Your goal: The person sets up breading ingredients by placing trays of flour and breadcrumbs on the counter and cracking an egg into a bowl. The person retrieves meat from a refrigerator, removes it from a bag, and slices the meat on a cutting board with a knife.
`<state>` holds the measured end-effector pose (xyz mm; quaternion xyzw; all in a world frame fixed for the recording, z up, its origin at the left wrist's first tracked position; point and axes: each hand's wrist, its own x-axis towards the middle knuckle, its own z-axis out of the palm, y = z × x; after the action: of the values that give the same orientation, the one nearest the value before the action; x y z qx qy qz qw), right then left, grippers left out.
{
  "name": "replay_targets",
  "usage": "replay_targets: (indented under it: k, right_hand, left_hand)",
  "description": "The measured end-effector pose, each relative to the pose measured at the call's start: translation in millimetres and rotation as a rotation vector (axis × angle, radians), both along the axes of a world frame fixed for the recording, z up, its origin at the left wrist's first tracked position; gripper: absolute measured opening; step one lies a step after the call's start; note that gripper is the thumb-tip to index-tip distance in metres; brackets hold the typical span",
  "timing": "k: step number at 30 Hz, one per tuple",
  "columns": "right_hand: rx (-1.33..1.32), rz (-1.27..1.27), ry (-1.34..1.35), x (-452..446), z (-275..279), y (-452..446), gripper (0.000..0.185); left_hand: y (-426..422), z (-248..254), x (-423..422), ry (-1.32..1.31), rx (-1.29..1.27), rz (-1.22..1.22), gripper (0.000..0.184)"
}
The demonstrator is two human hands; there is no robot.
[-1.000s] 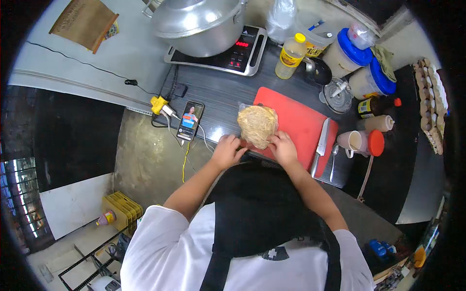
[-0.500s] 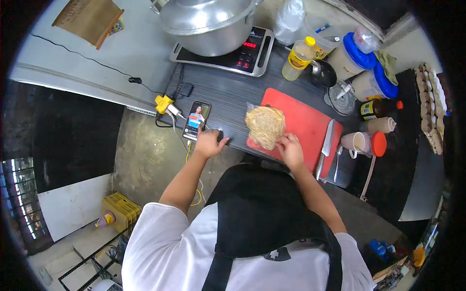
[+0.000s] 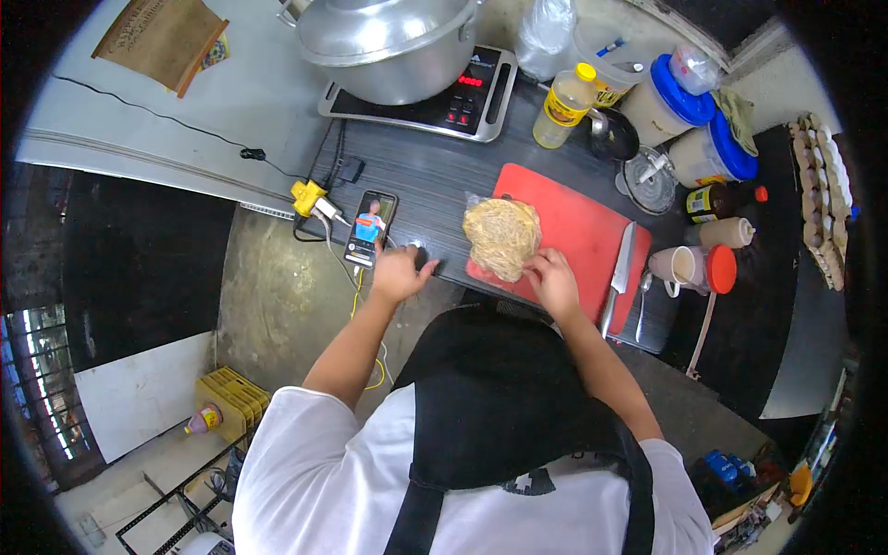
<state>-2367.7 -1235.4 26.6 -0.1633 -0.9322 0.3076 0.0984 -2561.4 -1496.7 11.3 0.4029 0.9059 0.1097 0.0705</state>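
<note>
Dark counter [image 3: 435,199]; red cutting board [image 3: 583,236] near centre, w/ plastic-wrapped dough [image 3: 502,238] on its left part. Right hand [image 3: 553,279], fingers bent, touches dough's near edge. Left hand [image 3: 400,274], index out, thumb wide, at smartphone [image 3: 371,228].

This is a kitchen, or some other room fitted out for cooking. A large lidded metal pot [image 3: 393,51] sits on an electric cooktop [image 3: 462,102] with lit red digits, at the far edge of the table [image 3: 416,171]. A red cutting board [image 3: 578,231] and a knife [image 3: 620,273] lie there too, with blue-lidded tubs [image 3: 659,106] and egg trays [image 3: 817,199] to the right.
</note>
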Motion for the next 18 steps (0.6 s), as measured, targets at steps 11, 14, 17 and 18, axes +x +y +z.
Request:
replay_targets:
  k: [11,14,17,18]
  right_hand:
    - [-0.020,0.012,-0.046,5,-4,8,0.013]
    - [-0.023,0.018,-0.044,7,-8,9,0.013]
    - [-0.013,0.018,-0.012,7,-8,7,0.012]
    - [-0.008,0.017,0.001,7,-7,6,0.012]
  left_hand:
    - [3,1,-8,0.004,-0.017,0.043,0.049]
    - [3,6,-6,-0.014,-0.040,0.057,0.050]
    - [1,-1,-11,0.025,-0.014,0.036,0.052]
    - [2,-2,-12,0.006,-0.014,0.032,0.052]
